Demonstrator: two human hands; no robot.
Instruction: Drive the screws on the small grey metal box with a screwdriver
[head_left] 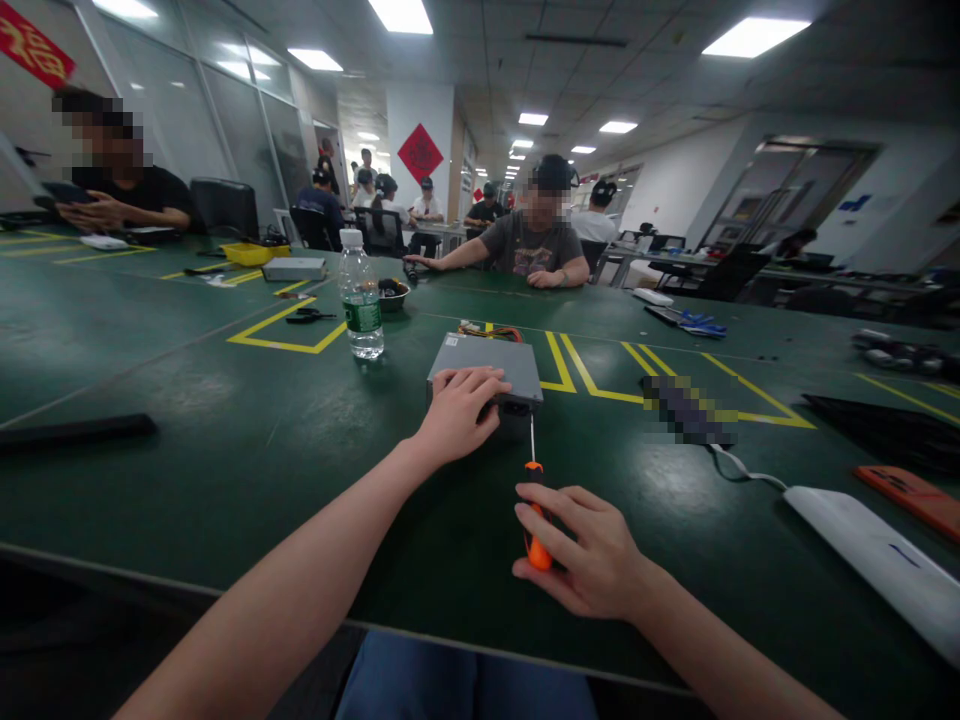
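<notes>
A grey metal power supply unit [491, 358] sits on the green table, its bundle of coloured wires [491, 332] at the far side. My left hand [459, 408] rests across its near left part, fingers over the top and thumb bent at the front edge, holding it. In my right hand [589, 555] is a screwdriver [538, 550] with an orange and black handle, pinched between thumb and fingers. Its thin shaft points away from me and its tip meets the front face near the right corner, beside the dark socket. Whether the tip sits in a screw is too small to tell.
A water bottle [361, 300] stands left of the unit, near a small bowl [393, 293]. To the right lie a white power bank-like block [877, 560] with a cable and an orange phone [911, 497]. A person [536, 240] sits across the table.
</notes>
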